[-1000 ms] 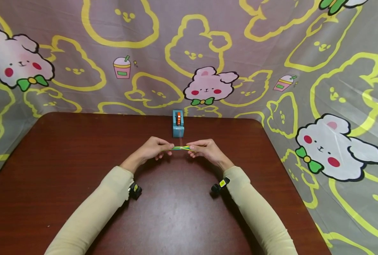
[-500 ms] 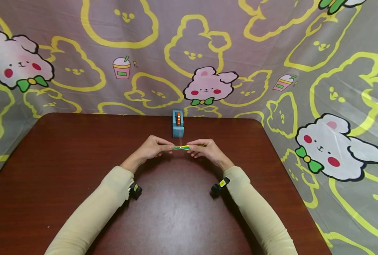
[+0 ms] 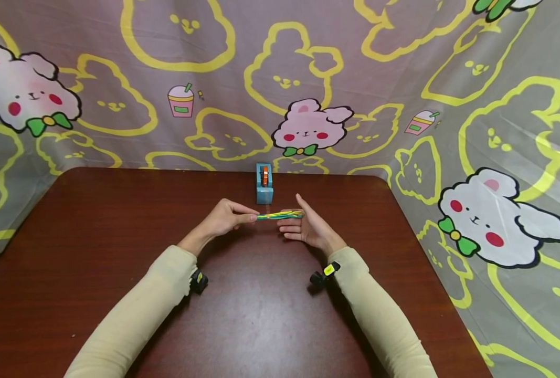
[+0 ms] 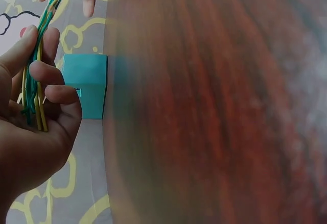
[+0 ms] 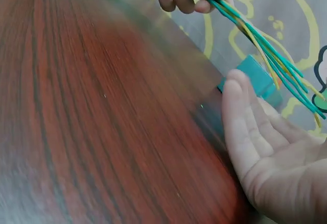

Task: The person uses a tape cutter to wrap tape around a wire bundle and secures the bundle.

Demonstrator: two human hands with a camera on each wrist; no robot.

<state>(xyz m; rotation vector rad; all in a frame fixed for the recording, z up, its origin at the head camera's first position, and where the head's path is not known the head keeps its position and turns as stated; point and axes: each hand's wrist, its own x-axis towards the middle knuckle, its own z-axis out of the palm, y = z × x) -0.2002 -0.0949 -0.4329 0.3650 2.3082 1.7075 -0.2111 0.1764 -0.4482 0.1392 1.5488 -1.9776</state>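
Observation:
A thin bundle of green and yellow wires (image 3: 284, 214) is held level above the table, its strands fanning apart at the right end in the right wrist view. My left hand (image 3: 225, 216) pinches the left end between thumb and fingers. My right hand (image 3: 312, 229) is spread, thumb raised and fingers straight, beside the bundle's loose right end. Just beyond the hands stands a blue tape dispenser (image 3: 264, 195) with an orange-centred roll. A clear strip of tape (image 3: 267, 209) runs from its front toward the wires and overlaps them in the head view.
The brown wooden table (image 3: 261, 304) extends on both sides and toward the body. Behind it and to the right hangs a patterned curtain (image 3: 223, 131) close to the table's edges. Each sleeved forearm carries a small black wrist camera (image 3: 198, 282).
My right hand has let go of the wires and spread its fingers, baring their right end. My left hand keeps its pinch and has barely moved.

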